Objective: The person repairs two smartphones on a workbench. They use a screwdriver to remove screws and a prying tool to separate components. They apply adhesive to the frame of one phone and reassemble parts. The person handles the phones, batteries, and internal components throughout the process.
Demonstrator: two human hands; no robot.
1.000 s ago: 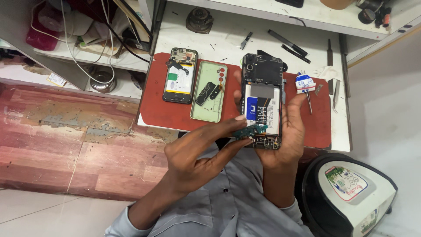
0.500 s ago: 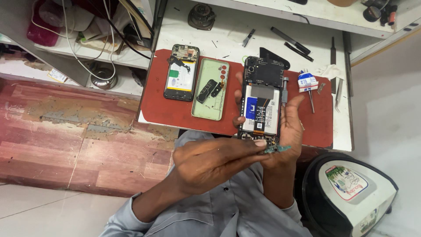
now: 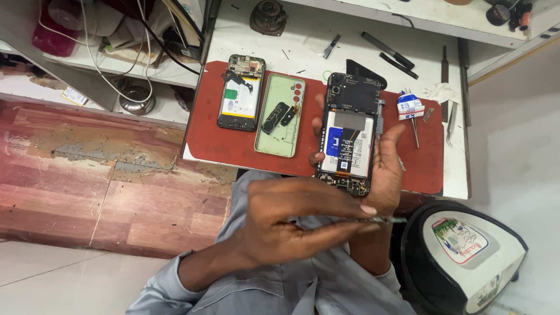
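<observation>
below the red mat's [image 3: 210,140] front edge, left hand [image 3: 291,224] pinching small circuit board [image 3: 379,220], right hand [image 3: 388,169] gripping opened phone [image 3: 348,137]

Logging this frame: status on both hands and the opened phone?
Right hand holds opened phone upright over the red mat. Left hand pinches small circuit board, off the phone. Second opened phone and green back cover lie on the mat, apart.

The left hand [image 3: 291,224] has carried the small green board [image 3: 379,220] away from the opened phone [image 3: 349,137].

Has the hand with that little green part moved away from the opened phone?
Yes. The left hand with the small green part drew back toward the body, away from the red mat.
</observation>
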